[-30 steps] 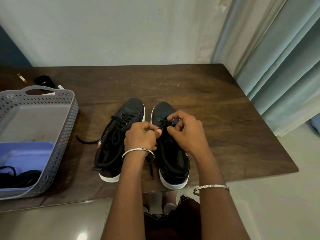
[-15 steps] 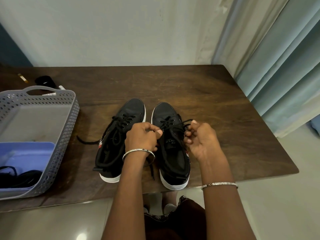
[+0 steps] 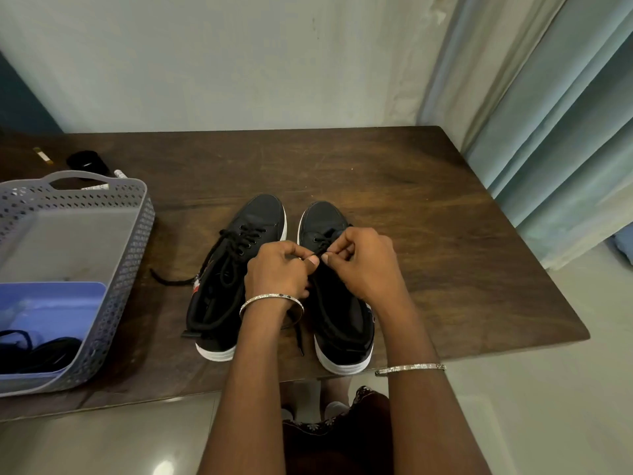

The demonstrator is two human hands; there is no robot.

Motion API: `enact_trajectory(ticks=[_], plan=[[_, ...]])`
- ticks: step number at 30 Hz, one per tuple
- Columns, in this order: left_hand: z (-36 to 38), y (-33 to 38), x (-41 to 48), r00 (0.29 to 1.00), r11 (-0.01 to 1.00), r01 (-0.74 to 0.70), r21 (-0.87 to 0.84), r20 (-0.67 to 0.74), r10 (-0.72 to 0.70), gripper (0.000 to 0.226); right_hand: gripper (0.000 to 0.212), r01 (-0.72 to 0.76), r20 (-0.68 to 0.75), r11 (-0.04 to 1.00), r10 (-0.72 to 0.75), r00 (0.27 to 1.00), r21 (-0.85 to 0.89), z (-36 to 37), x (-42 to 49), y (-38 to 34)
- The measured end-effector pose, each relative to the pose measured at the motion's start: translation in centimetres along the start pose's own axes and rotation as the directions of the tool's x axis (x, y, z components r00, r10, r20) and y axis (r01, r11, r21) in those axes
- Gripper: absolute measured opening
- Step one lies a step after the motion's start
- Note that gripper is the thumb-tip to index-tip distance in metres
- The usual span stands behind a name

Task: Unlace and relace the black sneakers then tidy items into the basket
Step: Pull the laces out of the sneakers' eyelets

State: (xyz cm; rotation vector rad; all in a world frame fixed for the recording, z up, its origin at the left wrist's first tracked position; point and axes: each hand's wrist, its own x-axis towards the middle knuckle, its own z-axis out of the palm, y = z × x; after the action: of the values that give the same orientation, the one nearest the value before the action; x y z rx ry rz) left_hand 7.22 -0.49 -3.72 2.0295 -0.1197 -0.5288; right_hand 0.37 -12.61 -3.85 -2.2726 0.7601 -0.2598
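Basket (image 3: 132,248), grey and perforated, stands on the table (image 3: 445,252) at its left side. At the basket's near end lies a blue tray (image 3: 58,306), with black cords (image 3: 41,353) coiled on it. Behind the basket sit a black round item (image 3: 85,161) and a marker (image 3: 120,173). Two black sneakers stand side by side at mid-table, toes pointing away from the person and heels near the front edge. The left shoe (image 3: 260,214) has a slack lace, and one loose end (image 3: 168,279) trails on the wood toward the basket. Both forearms reach in from below, a bangle on each wrist. The left hand (image 3: 277,272) and right hand (image 3: 363,265) meet knuckle to knuckle over the right shoe (image 3: 320,219). Fingers of both hands are curled, thumb against forefinger, pinching that shoe's lace (image 3: 322,248) above the upper eyelets. A further stretch of lace hangs below the left wrist, between the two shoes.
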Motion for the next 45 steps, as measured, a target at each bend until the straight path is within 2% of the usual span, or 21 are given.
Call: enact_trajectory(ticks=[2, 4, 5, 6, 7, 9, 12, 15, 17, 19, 22, 24, 26, 29, 32, 34, 36, 37, 39, 40, 45], plan=[[0.0, 0.0, 0.0, 1.0, 1.0, 0.003, -0.007, -0.002, -0.003, 0.011, 0.012, -0.027, -0.016, 0.996, 0.029, 0.999, 0.086, 0.1, 0.0, -0.2], [0.1, 0.0, 0.1, 1.0, 1.0, 0.01, -0.021, -0.005, -0.01, 0.013, 0.006, -0.129, -0.059, 0.905, 0.167, 0.984, 0.405, -0.2, -0.1, -0.3], [0.1, 0.0, 0.1, 1.0, 1.0, 0.015, -0.027, -0.006, -0.015, 0.013, 0.006, -0.207, -0.032, 0.772, 0.282, 0.959, 0.601, -0.7, -0.1, -0.3], [0.1, -0.1, 0.1, 1.0, 0.999, 0.018, -0.029, -0.008, -0.018, 0.014, 0.006, -0.271, 0.029, 0.59, 0.387, 0.922, 0.76, -1.3, 0.0, -0.3], [0.2, -0.1, 0.1, 1.0, 0.999, 0.02, -0.03, -0.01, -0.02, 0.014, 0.008, -0.309, 0.091, 0.426, 0.459, 0.884, 0.85, -1.8, 0.0, -0.2], [0.2, -0.2, 0.1, 1.0, 0.999, 0.017, -0.036, -0.016, -0.018, 0.015, 0.01, -0.349, 0.16, 0.247, 0.56, 0.813, 0.904, -2.7, 0.0, 0.4], [0.3, -0.2, 0.1, 1.0, 1.0, 0.009, -0.028, -0.013, -0.009, 0.013, 0.012, -0.394, 0.194, 0.152, 0.678, 0.709, 0.906, -3.3, -0.3, 1.2], [0.4, -0.1, -0.1, 0.998, 0.998, -0.057, 0.002, -0.025, 0.057, 0.011, 0.01, -0.432, 0.148, 0.23, 0.718, 0.68, 0.872, -3.5, -0.4, 1.6], [0.5, 0.0, -0.3, 0.986, 0.98, -0.161, 0.114, -0.028, 0.165, 0.013, 0.028, -0.467, 0.092, 0.411, 0.666, 0.74, 0.783, -3.7, -0.4, 1.8], [0.7, 0.3, -0.6, 0.96, 0.933, -0.267, 0.241, -0.013, 0.278, 0.022, 0.051, -0.454, 0.104, 0.614, 0.518, 0.849, 0.646, -3.9, -0.8, 1.7], [1.3, 0.8, -1.0, 0.909, 0.827, -0.396, 0.399, 0.041, 0.415, 0.033, 0.05, -0.359, 0.194, 0.839, 0.305, 0.933, 0.41, -3.5, -1.5, 0.9], [1.7, 1.0, -1.1, 0.9, 0.776, -0.404, 0.485, 0.057, 0.433, 0.031, 0.039, -0.28, 0.158, 0.938, 0.251, 0.955, 0.205, -2.8, -1.7, 0.4], [2.1, 1.0, -1.1, 0.905, 0.754, -0.373, 0.54, 0.031, 0.425, 0.028, 0.024, -0.218, 0.12, 0.969, 0.204, 0.972, 0.119, -2.5, -1.9, 0.2], [2.5, 1.5, -1.3, 0.908, 0.776, -0.331, 0.536, -0.043, 0.417, 0.017, 0.007, -0.162, 0.066, 0.98, 0.155, 0.986, 0.119, -2.6, -2.0, 0.4], [2.7, 1.7, -1.1, 0.94, 0.867, -0.25, 0.431, -0.108, 0.325, 0.006, 0.013, -0.195, -0.017, 0.964, 0.201, 0.979, 0.181, -2.9, -1.9, 1.1], [2.9, 1.6, -0.8, 0.972, 0.946, -0.152, 0.287, -0.129, 0.196, 0.009, 0.016, -0.231, -0.019, 0.947, 0.241, 0.97, 0.223, -3.0, -2.0, 1.5], [3.2, 1.7, -0.1, 0.994, 1.0, 0.001, 0.009, -0.113, 0.0, 0.014, 0.018, -0.247, -0.014, 0.935, 0.259, 0.966, 0.256, -3.1, -2.2, 1.6], [3.3, 1.8, 0.3, 0.992, 0.989, 0.084, -0.12, -0.085, -0.094, 0.017, 0.019, -0.251, -0.01, 0.929, 0.264, 0.964, 0.272, -3.1, -2.3, 1.6], [3.7, 1.7, 1.6, 0.984, 0.958, 0.165, -0.234, -0.022, -0.175, 0.012, 0.019, -0.253, -0.002, 0.923, 0.265, 0.964, 0.289, -3.3, -2.3, 1.6], [4.1, 1.2, 2.7, 0.984, 0.955, 0.176, -0.238, 0.002, -0.181, 0.006, 0.02, -0.255, 0.003, 0.922, 0.266, 0.964, 0.292, -3.4, -2.3, 1.6], [3.4, 4.8, 0.8, 0.996, 0.993, 0.083, -0.085, -0.019, -0.085, 0.023, 0.018, -0.267, 0.021, 0.915, 0.273, 0.962, 0.303, -3.8, -2.4, 1.7]])
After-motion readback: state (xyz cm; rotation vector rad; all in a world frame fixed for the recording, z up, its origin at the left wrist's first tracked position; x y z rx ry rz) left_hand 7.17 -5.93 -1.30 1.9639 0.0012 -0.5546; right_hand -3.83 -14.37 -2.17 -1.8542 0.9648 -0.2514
